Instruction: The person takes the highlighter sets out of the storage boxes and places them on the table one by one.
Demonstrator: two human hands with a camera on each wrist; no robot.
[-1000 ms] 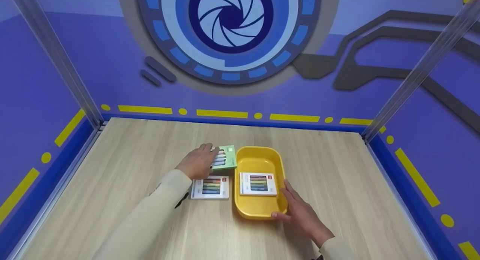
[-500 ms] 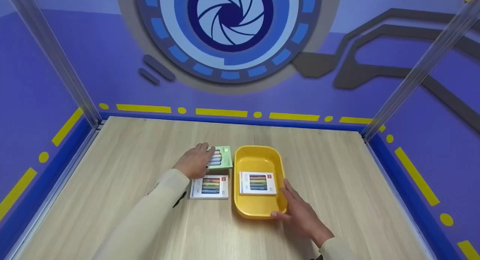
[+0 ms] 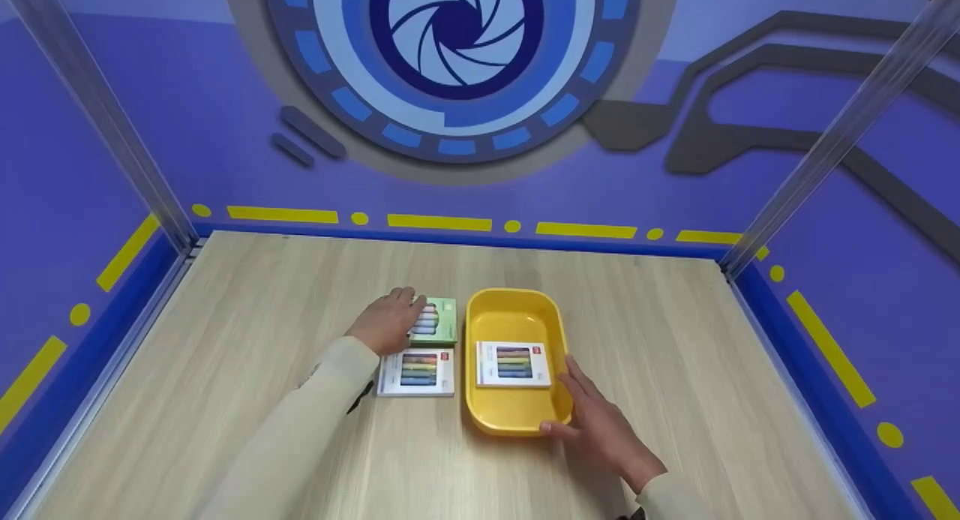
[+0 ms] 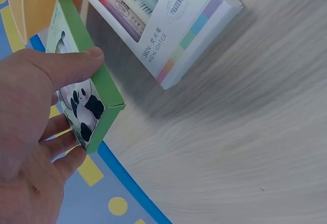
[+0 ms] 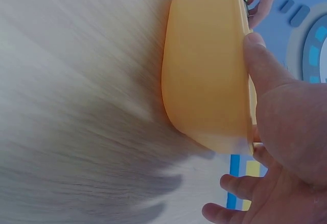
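Observation:
My left hand holds a green box of highlighters, with the pens showing through its window. In the left wrist view, the thumb lies over one edge of the box and fingers reach round the other side, beside a panda print. Just nearer to me lies a white highlighter box with a coloured stripe. At the right side of a yellow plastic bin, my right hand holds the rim near its front corner. Inside the bin lies another white highlighter box.
Everything stands on a wood-grain table. Printed blue-purple panels enclose its back and sides, with metal posts at the corners. The green and white boxes sit left of the bin, close beside its wall.
My left hand has drawn the green box slightly left and toward me, away from the bin and up to the white box. My right hand stays at the bin.

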